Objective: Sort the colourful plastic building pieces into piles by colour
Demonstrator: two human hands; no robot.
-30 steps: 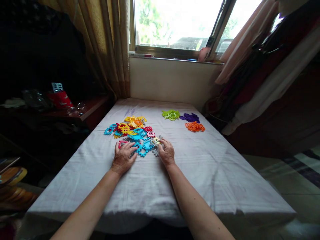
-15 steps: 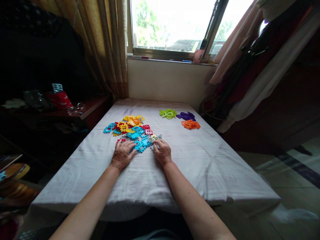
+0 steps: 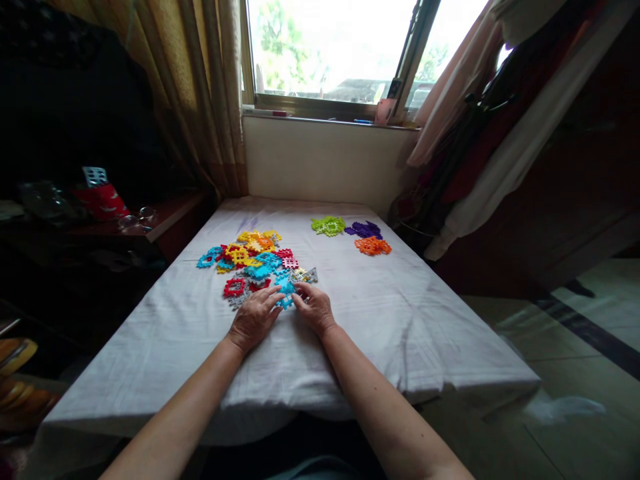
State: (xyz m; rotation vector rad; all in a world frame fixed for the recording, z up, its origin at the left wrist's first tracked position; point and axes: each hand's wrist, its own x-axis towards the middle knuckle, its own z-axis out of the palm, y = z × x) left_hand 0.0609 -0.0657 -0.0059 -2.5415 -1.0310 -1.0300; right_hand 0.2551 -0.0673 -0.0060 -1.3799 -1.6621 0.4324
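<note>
A mixed pile of plastic interlocking tiles [image 3: 263,267] lies left of centre on the cloth, in blue, yellow, red, grey and other colours. At its near edge are blue interlocking tiles [image 3: 285,294], between my two hands. My left hand [image 3: 256,316] has its fingers and thumb at their left side. From the right, my right hand [image 3: 315,308] holds the edge with bent fingers. Fingers partly hide how many blue tiles are held. Grey and pale yellow tiles [image 3: 303,274] lie just beyond my right hand. Red tiles [image 3: 235,287] lie to the left.
Farther off to the right lie separate groups of green tiles [image 3: 328,226], purple tiles [image 3: 365,230] and orange tiles [image 3: 373,246]. A pale cloth [image 3: 380,333] covers the table. Clothes [image 3: 480,180] hang along the right; a side desk [image 3: 175,217] stands at left.
My left hand has moved right, off the red and grey tiles, to the blue ones. My right hand has left the grey and pale tiles for the blue ones. The view has shifted slightly.
</note>
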